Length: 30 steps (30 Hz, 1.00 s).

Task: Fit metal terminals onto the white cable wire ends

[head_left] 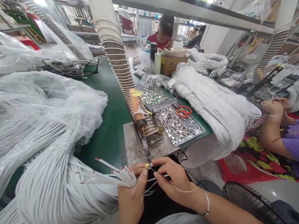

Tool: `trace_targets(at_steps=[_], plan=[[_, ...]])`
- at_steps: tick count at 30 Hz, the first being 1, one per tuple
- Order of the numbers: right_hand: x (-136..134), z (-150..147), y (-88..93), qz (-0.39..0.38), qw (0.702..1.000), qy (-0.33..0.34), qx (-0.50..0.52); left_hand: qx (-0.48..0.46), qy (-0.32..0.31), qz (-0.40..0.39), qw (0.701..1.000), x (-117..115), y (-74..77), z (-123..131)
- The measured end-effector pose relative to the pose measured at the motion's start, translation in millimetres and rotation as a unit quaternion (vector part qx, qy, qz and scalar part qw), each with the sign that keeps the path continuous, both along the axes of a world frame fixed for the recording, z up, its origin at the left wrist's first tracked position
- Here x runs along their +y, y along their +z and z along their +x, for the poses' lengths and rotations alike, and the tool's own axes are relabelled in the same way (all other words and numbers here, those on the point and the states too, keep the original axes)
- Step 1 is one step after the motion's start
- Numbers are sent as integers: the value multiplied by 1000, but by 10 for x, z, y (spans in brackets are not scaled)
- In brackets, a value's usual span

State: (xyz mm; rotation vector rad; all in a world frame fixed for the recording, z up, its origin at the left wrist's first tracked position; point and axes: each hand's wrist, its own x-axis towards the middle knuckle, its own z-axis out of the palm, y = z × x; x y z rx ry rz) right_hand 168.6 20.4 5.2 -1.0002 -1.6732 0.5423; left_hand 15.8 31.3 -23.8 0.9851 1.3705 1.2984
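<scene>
L hand (133, 194): fingers pinching sm. yellow part (147, 165) + gripping white cables (126, 177), ends twd 10 o'c.
R hand (174, 177): fingers pinching thin wire (153, 170), part's 4 o'c.
Soldering iron (144, 144): tip at part's 12 o'c, contact unclear.
Tray (191, 137): metal bits (174, 124), on surface (112, 109), part's 1 o'c.

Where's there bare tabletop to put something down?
The widest free patch is green tabletop between the wrapped cable pile and the metal plate. A narrow strip shows between the parts tray and the white cable bundle. It's crowded at the plate's near edge, where the left hand, right hand and soldering iron come close together.
</scene>
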Motion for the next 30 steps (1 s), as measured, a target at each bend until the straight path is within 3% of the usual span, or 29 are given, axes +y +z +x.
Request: trace_targets(at_steps=[10, 19, 30], plan=[[-52, 46, -4, -24, 999, 24, -33, -13, -37, -50, 998, -4, 97, -25], [-13, 17, 42, -3, 1000, 14, -2, -123, -33, -84, 988, 33, 229, 38], [34, 4, 38, 4, 1000, -4, 6, -129, -13, -87, 988, 65, 251, 61]])
